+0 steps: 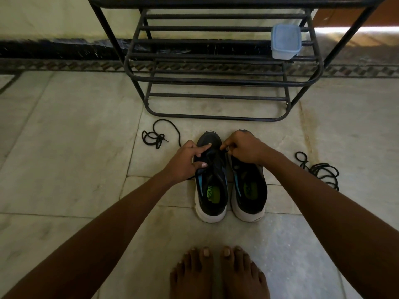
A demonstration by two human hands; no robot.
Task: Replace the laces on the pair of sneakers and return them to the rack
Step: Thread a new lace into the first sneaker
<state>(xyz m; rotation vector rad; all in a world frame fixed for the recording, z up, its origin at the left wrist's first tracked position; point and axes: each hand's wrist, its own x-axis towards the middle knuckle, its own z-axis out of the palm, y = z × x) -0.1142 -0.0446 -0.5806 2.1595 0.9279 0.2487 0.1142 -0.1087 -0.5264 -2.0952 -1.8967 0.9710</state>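
Gripping the left sneaker (210, 180) with curled left hand (185, 162) fingers (199, 165); right hand (244, 148) fingers (225, 145) pinching its lace (224, 150).

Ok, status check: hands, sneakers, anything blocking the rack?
Both hands, left and right, pinching the lace at the left sneaker. Right sneaker unlaced beside it. Loose laces on floor; rack unobstructed.

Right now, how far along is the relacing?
Done: nothing finished that I can see. In hand: both hands, left hand and right hand, work a lace at the left sneaker. Left: the right sneaker looks unlaced, loose laces lie on the floor, and the rack holds no shoes.
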